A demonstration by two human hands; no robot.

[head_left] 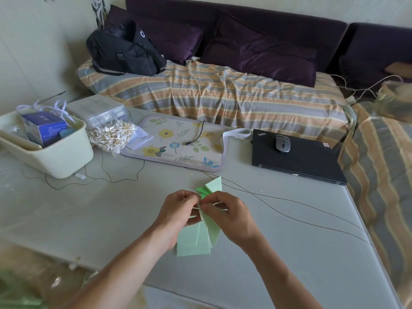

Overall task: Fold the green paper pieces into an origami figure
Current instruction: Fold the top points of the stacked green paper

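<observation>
Grey tabletop (pixel 111 219) fills the room's foreground, a striped sofa behind it. At far left sits a cream plastic bin (pixel 55 161), then a floral mat (pixel 178 143), all well clear of the work. Near the front edge the left hand (pixel 178 210) pinches the pale green folded paper pieces (pixel 200 237), probably to steady the fanned stack, while the right hand (pixel 229 215) pinches its top, seemingly slotting a piece. Darker green tips (pixel 201 191) poke out above. Farther right lies a closed black laptop (pixel 298 161).
</observation>
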